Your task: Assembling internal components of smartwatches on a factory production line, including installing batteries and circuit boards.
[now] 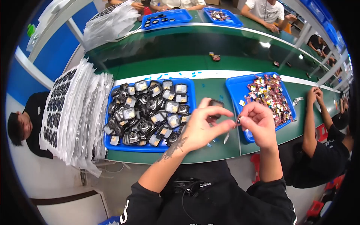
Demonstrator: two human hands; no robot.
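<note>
My left hand (205, 126) is closed around a black watch-like casing (216, 103), partly hidden by the fingers. Its thumb and index fingertip reach toward my right hand (259, 123), which pinches a small reddish-brown part (238, 119) too small to make out fully. A thin white strip (226, 138) shows just below the fingertips. Left of my hands, a blue tray (107, 144) is heaped with black watch-like casings (144, 125) with clear or pale faces. Behind my right hand, another blue tray (234, 88) holds many small reddish-brown, yellow and white components (268, 92).
Stacked white plastic sheets (80, 116) with black pieces stand at the left. Small blue bits (180, 74) lie along the white strip on the green table (210, 88). Loose parts (215, 57) rest beyond it. Co-workers sit across and at the right, near a metal-coloured piece (297, 101).
</note>
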